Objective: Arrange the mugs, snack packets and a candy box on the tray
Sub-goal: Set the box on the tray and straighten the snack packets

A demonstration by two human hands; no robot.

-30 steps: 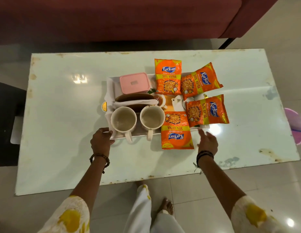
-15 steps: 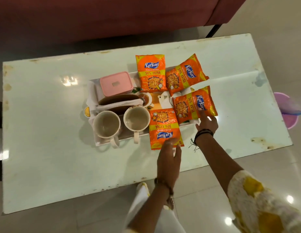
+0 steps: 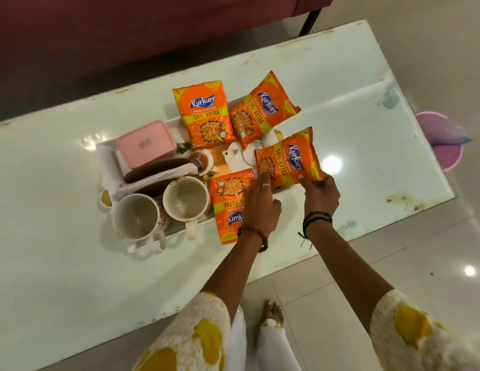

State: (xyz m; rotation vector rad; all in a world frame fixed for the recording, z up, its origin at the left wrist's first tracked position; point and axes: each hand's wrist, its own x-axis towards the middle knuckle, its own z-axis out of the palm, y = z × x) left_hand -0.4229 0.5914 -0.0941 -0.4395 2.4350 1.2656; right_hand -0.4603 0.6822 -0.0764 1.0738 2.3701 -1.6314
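Snack packets, four glossy orange pillows, ring the white tray (image 3: 142,246): nearest (image 3: 228,207) lies under the flat left hand (image 3: 260,207), the next (image 3: 288,160) is pinched by the right hand (image 3: 320,194). Two round ceramic mugs (image 3: 135,216), seemingly empty, stand inside; the pink rectangular candy box (image 3: 145,143) sits farthest.

Glossy orange foil-like snack packets (image 3: 287,159); smooth matt pink plastic candy box (image 3: 145,143); glazed ceramic-looking mugs (image 3: 134,218); glossy, reflective pale table top (image 3: 354,108), worn and stained at edges
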